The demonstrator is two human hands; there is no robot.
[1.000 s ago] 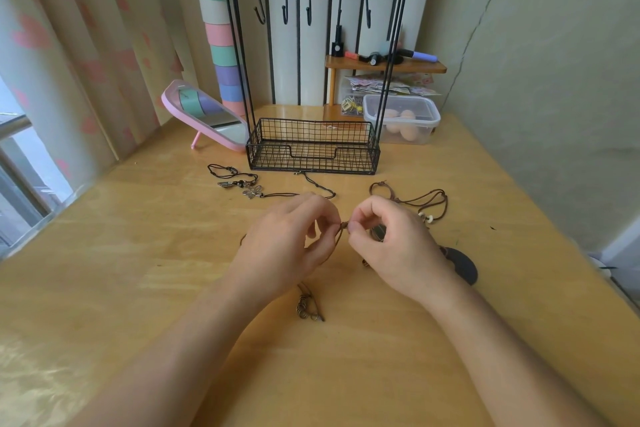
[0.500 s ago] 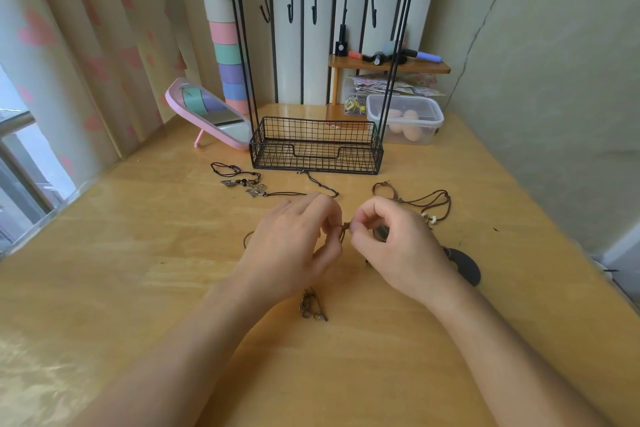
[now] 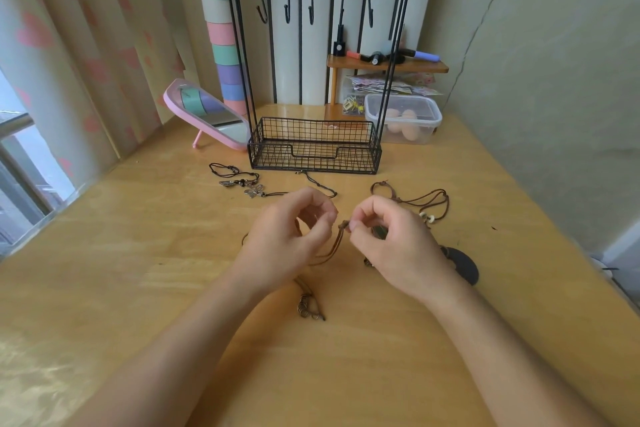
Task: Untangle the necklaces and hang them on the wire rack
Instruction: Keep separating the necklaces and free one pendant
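Observation:
A black wire rack [image 3: 314, 149] with several bare hooks on its top bar stands at the back of the wooden table [image 3: 138, 253]. In front of me, my right hand [image 3: 394, 246] pinches the knotted end of a brown cord necklace [image 3: 337, 241]. My left hand [image 3: 287, 239] is beside it with fingers curled around the same cord; its metal pendant [image 3: 310, 308] lies on the table below. A black cord necklace with metal flower charms [image 3: 242, 184] lies left of the rack. Another brown cord necklace with pale beads [image 3: 420, 203] lies to the right.
A pink mirror [image 3: 207, 114] leans left of the rack. A clear plastic box [image 3: 403, 118] and a small wooden shelf [image 3: 386, 64] with pens stand behind it on the right. A dark flat disc [image 3: 462, 265] lies by my right wrist. Curtains hang at the left.
My hands have drawn slightly apart, and the brown cord's knotted end now shows between them, held by the right fingers. The left fingers have loosened a little.

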